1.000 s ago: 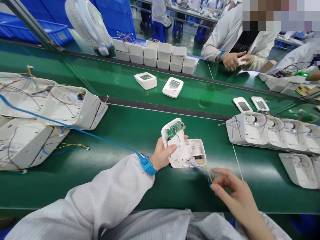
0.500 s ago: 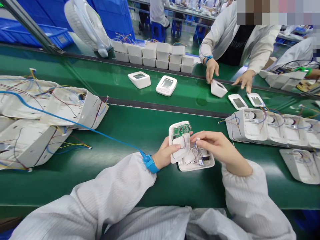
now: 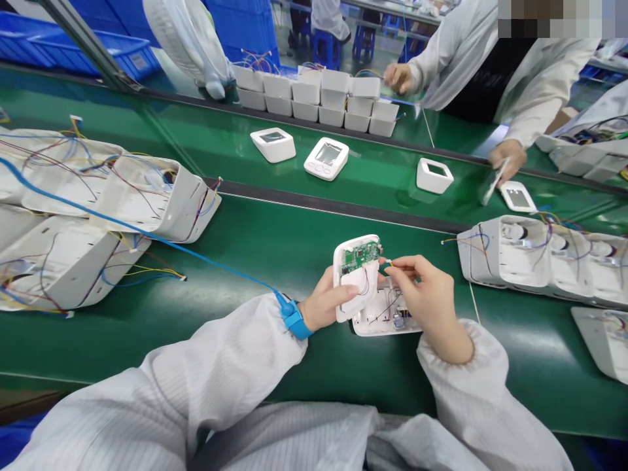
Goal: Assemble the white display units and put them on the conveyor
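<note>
My left hand (image 3: 328,302) is closed around a white front cover with a green circuit board (image 3: 362,254), its inner side facing me and tilted up. The thumb presses on the white plate below the board. In my right hand (image 3: 428,288), thumb and forefinger pinch a small wire connector (image 3: 389,263) just right of the board. Beneath both hands a white housing shell (image 3: 373,329) lies open on the green surface, with thin wires and small parts inside. My right hand partly hides its right side. A blue wrist strap (image 3: 294,319) circles my left wrist.
Wired white housings (image 3: 184,209) stand on the left, others (image 3: 495,252) on the right. Across the dark strip (image 3: 314,207) lie white monitors (image 3: 328,159). A co-worker's hand (image 3: 507,159) holds a panel at the right. Stacked white cases (image 3: 307,111) line the back. A blue cord (image 3: 196,252) crosses the left.
My right hand has turned, and the connector now shows at its fingertips. My left hand keeps its hold. The co-worker released one monitor, lifted a panel and moved the other hand toward the stacked cases.
</note>
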Demonstrator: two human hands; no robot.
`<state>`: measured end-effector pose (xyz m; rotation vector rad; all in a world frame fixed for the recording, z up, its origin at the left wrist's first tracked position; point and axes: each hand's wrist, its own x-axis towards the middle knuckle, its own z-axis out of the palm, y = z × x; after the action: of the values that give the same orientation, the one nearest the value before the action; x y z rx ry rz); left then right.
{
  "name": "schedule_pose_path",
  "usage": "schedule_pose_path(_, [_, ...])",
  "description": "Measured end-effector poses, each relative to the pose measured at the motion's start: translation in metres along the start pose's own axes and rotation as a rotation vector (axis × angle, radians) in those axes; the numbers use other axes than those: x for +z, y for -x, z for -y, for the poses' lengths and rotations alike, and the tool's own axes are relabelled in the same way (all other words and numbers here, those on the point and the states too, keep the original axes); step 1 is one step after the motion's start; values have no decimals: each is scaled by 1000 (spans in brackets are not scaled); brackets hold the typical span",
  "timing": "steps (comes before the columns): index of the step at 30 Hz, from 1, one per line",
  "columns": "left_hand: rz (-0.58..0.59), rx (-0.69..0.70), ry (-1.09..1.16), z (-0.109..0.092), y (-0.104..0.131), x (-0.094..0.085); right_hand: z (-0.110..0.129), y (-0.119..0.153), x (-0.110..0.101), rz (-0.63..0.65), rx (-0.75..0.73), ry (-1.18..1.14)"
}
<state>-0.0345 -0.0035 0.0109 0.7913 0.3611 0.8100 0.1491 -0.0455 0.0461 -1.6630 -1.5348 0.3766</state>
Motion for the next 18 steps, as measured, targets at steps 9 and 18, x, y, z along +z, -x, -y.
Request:
schedule_pose_path(9, [13,-32,-12,-2,3,3,3,4,-1,-35,-368,564])
schedule_pose_path(18, [30,-47,-9,-3,3,1,-8,-4,-3,64,-452,549])
